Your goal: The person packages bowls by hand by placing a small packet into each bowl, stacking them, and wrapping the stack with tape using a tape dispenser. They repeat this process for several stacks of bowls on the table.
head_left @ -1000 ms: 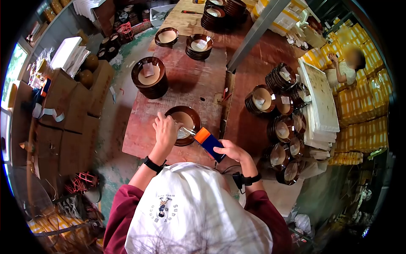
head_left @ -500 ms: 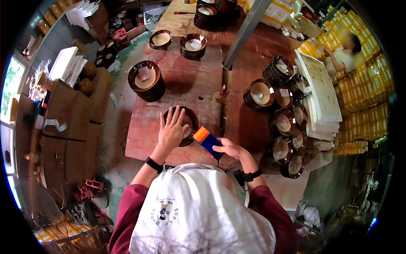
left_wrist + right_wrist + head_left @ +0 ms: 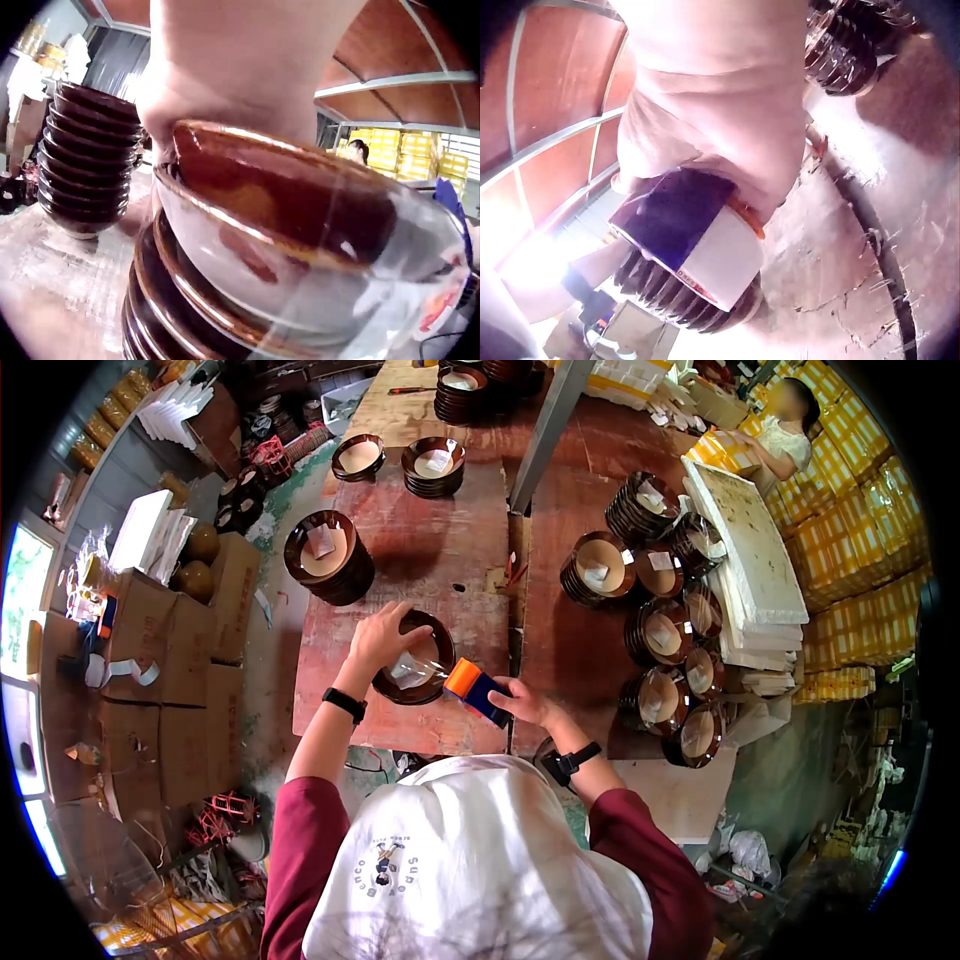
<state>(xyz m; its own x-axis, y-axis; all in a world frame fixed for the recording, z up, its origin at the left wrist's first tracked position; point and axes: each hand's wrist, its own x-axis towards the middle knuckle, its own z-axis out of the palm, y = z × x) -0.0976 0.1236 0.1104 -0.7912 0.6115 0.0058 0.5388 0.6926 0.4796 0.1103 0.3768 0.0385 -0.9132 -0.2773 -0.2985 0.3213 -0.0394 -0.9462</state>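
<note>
The left hand [image 3: 380, 642] is at the left rim of a brown bowl [image 3: 444, 638] atop a stack; in the left wrist view, the hand [image 3: 240, 67] grips the rim of the top bowl [image 3: 300, 206], though its fingertips are hidden. That bowl sits tilted on the brown bowls below. Clear film [image 3: 428, 666] stretches from the bowl to an orange and blue dispenser [image 3: 478, 693]. Holding the dispenser just right of the bowl is the right hand [image 3: 527, 702]. The right wrist view shows this hand [image 3: 720, 112] over the dispenser's blue side [image 3: 679, 210].
Bowl stacks stand behind the left hand [image 3: 327, 560] and farther back [image 3: 433, 468]. Several more stacks [image 3: 598, 570] line the table's right side beside white foam boards [image 3: 750, 550]. A metal post [image 3: 550, 435] rises behind the bowl. Another person stands at the back right.
The left hand has gone from spread flat over the bowl to its left rim. Clear film now shows plainly between bowl and dispenser. The right hand keeps its hold on the dispenser.
</note>
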